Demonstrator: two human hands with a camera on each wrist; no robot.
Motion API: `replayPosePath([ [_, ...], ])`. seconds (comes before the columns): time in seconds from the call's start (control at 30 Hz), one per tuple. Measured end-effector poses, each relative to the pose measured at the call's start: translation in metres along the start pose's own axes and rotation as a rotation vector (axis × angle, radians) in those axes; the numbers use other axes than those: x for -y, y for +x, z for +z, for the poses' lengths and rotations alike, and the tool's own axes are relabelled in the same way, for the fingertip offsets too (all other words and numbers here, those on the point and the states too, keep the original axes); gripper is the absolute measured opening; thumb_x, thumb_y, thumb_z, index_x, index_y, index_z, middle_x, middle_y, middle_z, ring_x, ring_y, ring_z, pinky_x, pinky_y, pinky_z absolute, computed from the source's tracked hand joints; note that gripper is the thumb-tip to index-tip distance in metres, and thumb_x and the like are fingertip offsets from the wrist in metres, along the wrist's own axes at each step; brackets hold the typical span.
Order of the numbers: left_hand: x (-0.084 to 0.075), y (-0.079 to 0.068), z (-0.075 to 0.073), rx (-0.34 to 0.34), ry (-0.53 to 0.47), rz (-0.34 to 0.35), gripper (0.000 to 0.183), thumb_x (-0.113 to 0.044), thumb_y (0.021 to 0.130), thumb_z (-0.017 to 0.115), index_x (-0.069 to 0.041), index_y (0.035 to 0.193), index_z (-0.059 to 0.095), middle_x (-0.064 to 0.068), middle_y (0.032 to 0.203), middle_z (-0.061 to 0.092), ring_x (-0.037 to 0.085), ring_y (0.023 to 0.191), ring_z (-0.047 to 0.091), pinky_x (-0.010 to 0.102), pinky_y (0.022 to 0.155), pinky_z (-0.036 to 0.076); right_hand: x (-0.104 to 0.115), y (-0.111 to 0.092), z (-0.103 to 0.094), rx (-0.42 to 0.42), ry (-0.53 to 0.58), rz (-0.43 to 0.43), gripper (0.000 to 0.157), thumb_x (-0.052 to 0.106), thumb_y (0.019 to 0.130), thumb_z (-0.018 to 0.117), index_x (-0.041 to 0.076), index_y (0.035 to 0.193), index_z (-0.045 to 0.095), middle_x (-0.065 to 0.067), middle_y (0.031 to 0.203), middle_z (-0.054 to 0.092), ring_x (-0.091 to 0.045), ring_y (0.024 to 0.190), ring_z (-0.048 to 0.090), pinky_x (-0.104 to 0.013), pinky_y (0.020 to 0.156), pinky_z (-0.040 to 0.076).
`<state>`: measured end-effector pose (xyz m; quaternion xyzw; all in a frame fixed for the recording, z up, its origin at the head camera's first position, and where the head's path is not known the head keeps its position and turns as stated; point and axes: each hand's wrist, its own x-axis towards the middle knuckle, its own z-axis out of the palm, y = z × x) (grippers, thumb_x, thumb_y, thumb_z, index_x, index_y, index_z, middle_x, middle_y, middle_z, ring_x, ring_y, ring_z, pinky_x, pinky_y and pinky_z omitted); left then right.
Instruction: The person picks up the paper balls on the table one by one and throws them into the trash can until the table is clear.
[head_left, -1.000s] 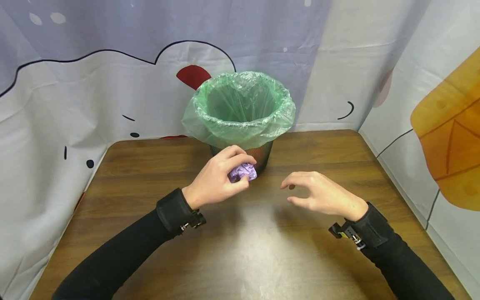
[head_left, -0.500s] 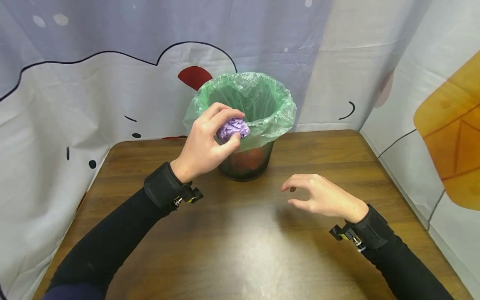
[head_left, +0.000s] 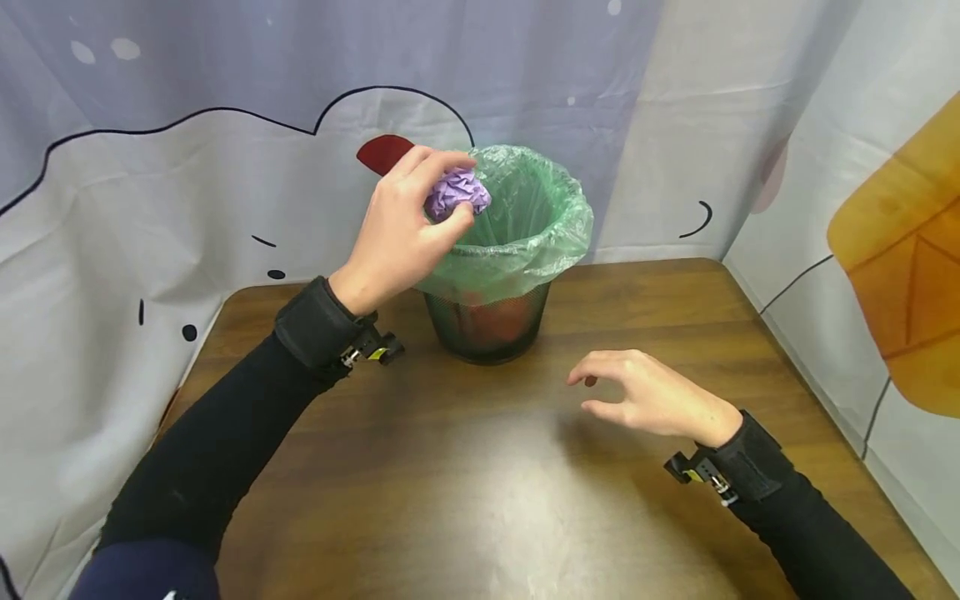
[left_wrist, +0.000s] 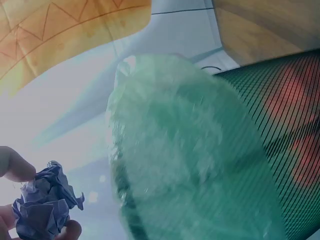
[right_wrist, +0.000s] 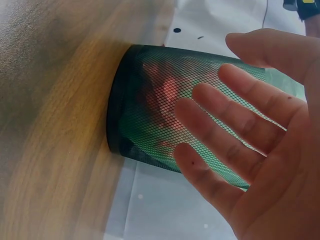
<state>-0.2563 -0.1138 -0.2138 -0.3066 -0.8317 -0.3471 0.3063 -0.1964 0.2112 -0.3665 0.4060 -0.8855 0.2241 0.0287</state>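
Note:
My left hand [head_left: 401,221] pinches a crumpled ball of purple paper [head_left: 457,193] between thumb and fingers, above the left part of the bin's rim. In the left wrist view the paper ball [left_wrist: 44,202] sits in the fingertips, apart from the green bag. The black mesh bin [head_left: 491,329] stands upright, lined with a green plastic bag [head_left: 525,258] folded over its rim. Something reddish [right_wrist: 167,92] shows through the mesh in the right wrist view. My right hand [head_left: 645,393] hovers over the table, right of the bin, fingers relaxed and holding nothing.
The brown wooden table [head_left: 465,492] carries the bin near its back edge. A printed curtain [head_left: 187,192] hangs close behind the bin and along both sides. Each wrist bears a black strap with a small camera.
My left hand has risen with the paper ball from in front of the bin to above its rim, moving slightly left. My right hand has hardly moved.

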Motion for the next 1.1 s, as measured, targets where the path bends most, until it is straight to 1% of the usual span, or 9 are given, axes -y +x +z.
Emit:
replayPosePath([
  [0.17,0.0,0.014,-0.006,0.003,0.036,-0.02,0.038,-0.018,0.089,0.061,-0.014,0.126,0.068,0.007,0.116,0.063,0.015,0.099,0.057,0.031,0.082,0.044,0.0,0.0,0.0,-0.003,0.002,0.011,0.028,0.023,0.088,0.076,0.027,0.115,0.069,0.02,0.108,0.065,-0.006,0.099,0.064,-0.034,0.085,0.054],
  [0.37,0.0,0.029,-0.012,0.006,0.059,-0.061,0.039,-0.018,0.088,0.063,-0.015,0.127,0.067,0.006,0.117,0.061,0.014,0.101,0.056,0.029,0.084,0.045,-0.001,0.0,0.003,-0.001,0.009,0.016,0.027,0.024,0.088,0.076,0.026,0.114,0.069,0.019,0.108,0.065,-0.006,0.098,0.063,-0.034,0.084,0.053],
  [0.6,0.001,0.041,-0.019,-0.01,0.109,-0.107,0.04,-0.02,0.088,0.064,-0.018,0.128,0.067,0.003,0.119,0.063,0.014,0.104,0.056,0.03,0.089,0.042,-0.003,0.001,0.008,-0.007,0.01,0.002,0.028,0.022,0.088,0.076,0.026,0.115,0.069,0.019,0.108,0.065,-0.009,0.098,0.064,-0.032,0.085,0.052],
  [0.67,0.002,0.043,-0.02,-0.008,0.118,-0.115,0.04,-0.02,0.088,0.064,-0.018,0.128,0.067,0.002,0.12,0.063,0.014,0.104,0.056,0.03,0.089,0.042,-0.004,0.001,0.009,-0.008,0.011,0.0,0.028,0.022,0.088,0.076,0.026,0.115,0.069,0.019,0.108,0.065,-0.009,0.098,0.064,-0.033,0.085,0.053],
  [0.8,0.004,0.048,-0.02,0.017,0.141,-0.147,0.042,-0.023,0.09,0.063,-0.02,0.131,0.065,0.001,0.122,0.064,0.014,0.105,0.056,0.03,0.09,0.042,-0.003,0.001,0.01,-0.008,0.012,0.004,0.028,0.021,0.088,0.077,0.025,0.114,0.069,0.018,0.108,0.065,-0.008,0.097,0.064,-0.033,0.085,0.053],
  [0.9,0.007,0.051,-0.018,0.056,0.157,-0.183,0.043,-0.024,0.091,0.062,-0.021,0.134,0.063,0.0,0.124,0.064,0.014,0.106,0.056,0.031,0.09,0.042,-0.003,0.0,0.011,-0.005,0.014,0.01,0.028,0.022,0.088,0.077,0.025,0.115,0.069,0.018,0.108,0.065,-0.008,0.098,0.064,-0.033,0.086,0.053],
  [1.03,0.011,0.053,-0.014,0.108,0.162,-0.214,0.045,-0.024,0.093,0.058,-0.022,0.138,0.06,-0.001,0.13,0.063,0.013,0.115,0.057,0.03,0.096,0.042,-0.004,-0.002,0.012,0.0,0.016,0.022,0.029,0.022,0.088,0.077,0.025,0.115,0.069,0.019,0.108,0.065,-0.009,0.098,0.064,-0.033,0.086,0.052],
  [1.1,0.013,0.052,-0.012,0.12,0.16,-0.224,0.044,-0.023,0.093,0.057,-0.023,0.138,0.06,-0.002,0.132,0.062,0.012,0.117,0.057,0.03,0.097,0.042,-0.004,-0.003,0.013,0.004,0.016,0.024,0.028,0.023,0.088,0.076,0.026,0.116,0.069,0.019,0.108,0.065,-0.009,0.098,0.064,-0.033,0.087,0.052],
])
